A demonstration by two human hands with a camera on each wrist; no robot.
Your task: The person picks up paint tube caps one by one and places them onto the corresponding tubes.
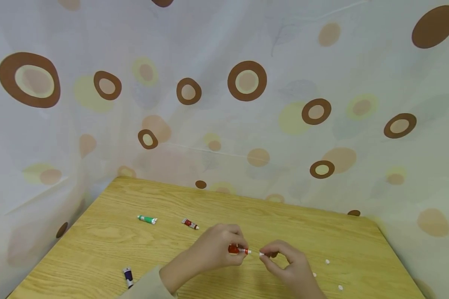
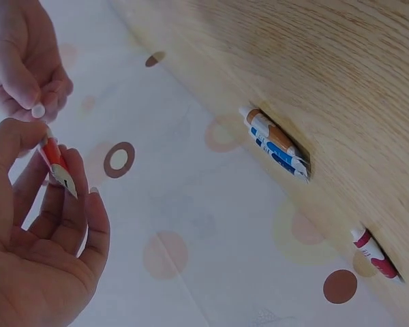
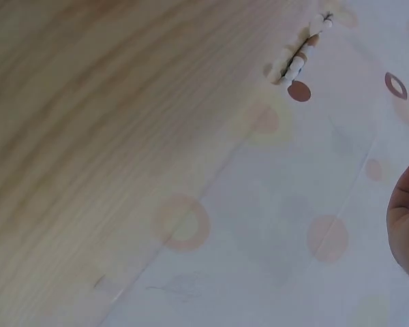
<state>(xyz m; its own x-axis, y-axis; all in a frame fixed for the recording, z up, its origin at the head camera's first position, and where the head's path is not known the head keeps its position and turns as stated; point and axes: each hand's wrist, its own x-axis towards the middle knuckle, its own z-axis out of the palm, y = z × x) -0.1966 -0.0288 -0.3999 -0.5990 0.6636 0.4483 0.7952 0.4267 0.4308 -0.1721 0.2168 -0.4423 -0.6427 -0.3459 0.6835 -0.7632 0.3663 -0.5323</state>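
Note:
A small red paint tube point(image 1: 233, 249) is pinched between the thumb and fingers of my left hand point(image 1: 220, 247), its white nozzle pointing right. Facing it, my right hand point(image 1: 289, 265) holds a small white cap point(image 1: 262, 253) between thumb and fingertips, a short gap from the nozzle. In the left wrist view, the red tube point(image 2: 57, 163) slants across the left fingers, below the white cap point(image 2: 38, 110). Only part of the right hand point(image 3: 407, 221) shows at the right edge of the right wrist view.
On the wooden table point(image 1: 97, 236) lie a green tube point(image 1: 147, 219), a dark red tube point(image 1: 190, 224) and a dark purple tube point(image 1: 128, 277), partly behind the left sleeve. Loose white caps, one being this cap point(image 1: 340, 287), lie at right. A dotted curtain point(image 1: 217, 120) hangs behind.

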